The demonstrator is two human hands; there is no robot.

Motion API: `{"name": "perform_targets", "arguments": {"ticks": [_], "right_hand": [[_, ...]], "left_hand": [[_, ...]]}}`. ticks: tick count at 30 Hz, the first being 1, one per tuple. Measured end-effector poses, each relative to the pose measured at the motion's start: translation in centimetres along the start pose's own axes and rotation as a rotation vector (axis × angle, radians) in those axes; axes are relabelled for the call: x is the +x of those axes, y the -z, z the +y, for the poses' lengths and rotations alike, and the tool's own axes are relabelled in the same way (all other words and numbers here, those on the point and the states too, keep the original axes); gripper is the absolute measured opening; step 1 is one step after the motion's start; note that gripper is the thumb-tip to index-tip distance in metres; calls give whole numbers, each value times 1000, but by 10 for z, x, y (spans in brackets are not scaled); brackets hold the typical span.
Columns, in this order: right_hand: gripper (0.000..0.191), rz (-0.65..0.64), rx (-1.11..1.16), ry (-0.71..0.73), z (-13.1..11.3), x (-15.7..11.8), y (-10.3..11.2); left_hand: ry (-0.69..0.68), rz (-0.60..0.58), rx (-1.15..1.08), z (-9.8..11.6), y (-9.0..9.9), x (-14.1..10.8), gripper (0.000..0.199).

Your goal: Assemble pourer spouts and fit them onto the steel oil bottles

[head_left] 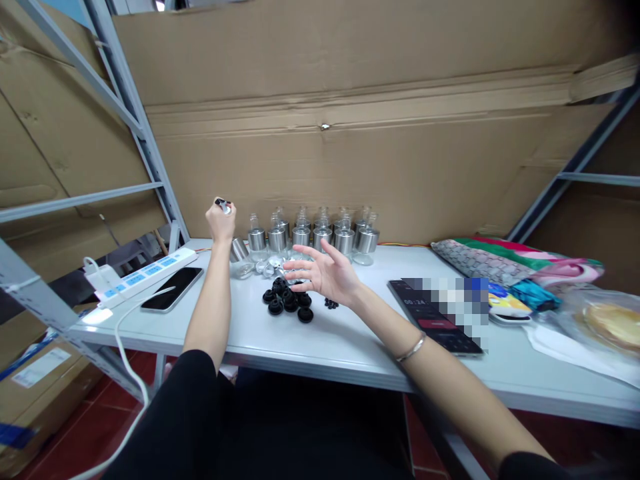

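My left hand (221, 221) is raised at the left of the bottles, closed around the neck of a glass bottle with a metal sleeve (239, 250), which tilts below the fist; a small black and silver piece (223, 205) shows at the top of the fist. Fingers spread, my right hand (327, 272) hovers palm up with nothing in it, just right of a pile of black caps (289, 300). Small clear and silver parts (270, 267) lie behind the caps. Rows of glass bottles with metal sleeves (323, 233) stand upright at the back. Tiny black pieces (331, 303) lie under my right hand.
At the left are a white power strip (150, 275), a phone (173, 289) and a white cable (125, 347). A tablet-like device (435, 320) lies at the right, with colourful fabric (520, 263) and a plastic bag (607, 317) beyond. Cardboard (360, 160) backs the table.
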State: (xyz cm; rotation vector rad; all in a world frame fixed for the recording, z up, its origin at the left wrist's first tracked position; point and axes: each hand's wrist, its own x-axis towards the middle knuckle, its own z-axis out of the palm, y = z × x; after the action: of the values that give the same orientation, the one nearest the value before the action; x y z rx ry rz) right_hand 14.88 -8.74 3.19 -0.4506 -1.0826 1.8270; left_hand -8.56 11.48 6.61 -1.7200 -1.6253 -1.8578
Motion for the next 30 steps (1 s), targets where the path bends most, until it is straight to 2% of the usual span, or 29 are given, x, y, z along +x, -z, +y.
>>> {"name": "perform_targets", "arguments": {"ticks": [5, 8, 13, 18, 22, 24, 27, 30], "right_hand": [[48, -13, -20, 13, 0, 0, 0], [47, -25, -30, 11, 1, 0, 1], [47, -32, -29, 15, 2, 1, 2], [47, -15, -37, 22, -1, 1, 0], [49, 10, -87, 67, 0, 3, 5], [50, 91, -261, 154, 7, 6, 9], [46, 245, -885, 382, 22, 11, 12], [46, 220, -1453, 453, 35, 21, 10]], "left_hand": [[37, 107, 51, -8, 11, 1, 5], [50, 109, 70, -11, 10, -2, 5], [23, 12, -23, -11, -9, -7, 4], [179, -82, -85, -21, -30, -22, 6], [187, -70, -74, -35, -40, -41, 5], [189, -52, -75, -39, -43, -46, 4], [216, -60, -93, -42, -47, -52, 4], [281, -111, -132, -47, -52, -60, 5]]}}
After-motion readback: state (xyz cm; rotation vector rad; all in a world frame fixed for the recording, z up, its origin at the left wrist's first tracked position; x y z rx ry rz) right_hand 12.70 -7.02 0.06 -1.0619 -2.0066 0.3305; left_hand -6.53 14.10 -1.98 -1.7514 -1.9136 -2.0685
